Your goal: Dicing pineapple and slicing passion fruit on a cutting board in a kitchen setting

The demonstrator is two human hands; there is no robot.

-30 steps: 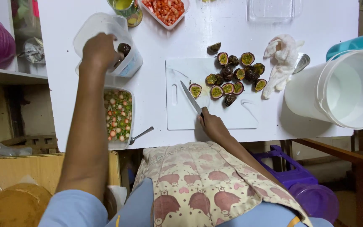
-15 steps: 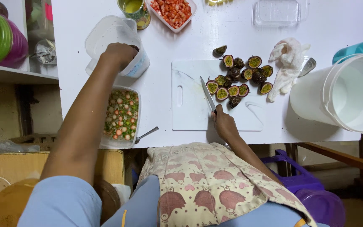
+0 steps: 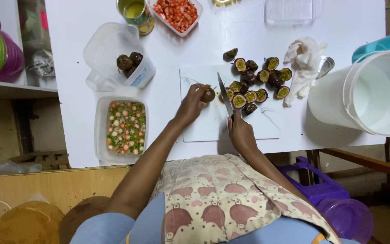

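Observation:
My left hand (image 3: 190, 105) holds a whole dark passion fruit (image 3: 208, 95) down on the white cutting board (image 3: 267, 126). My right hand (image 3: 241, 133) grips a knife (image 3: 225, 96) by its handle, the blade lying just right of the fruit. Several halved passion fruits (image 3: 258, 81) with yellow-green pulp lie in a heap at the far right part of the board. A clear tub (image 3: 113, 54) with a few whole passion fruits (image 3: 128, 62) sits tilted to the left.
A clear container of mixed chopped vegetables (image 3: 125, 127) stands at the near left. A big white bucket (image 3: 366, 92) is at right, a white cloth (image 3: 302, 63) beside it. A tin can (image 3: 136, 12), a tray of red pieces (image 3: 177, 13) and a clear lid (image 3: 290, 11) line the far edge.
My left hand left the clear tub and came right onto the cutting board with a whole passion fruit. My right hand stays on the knife.

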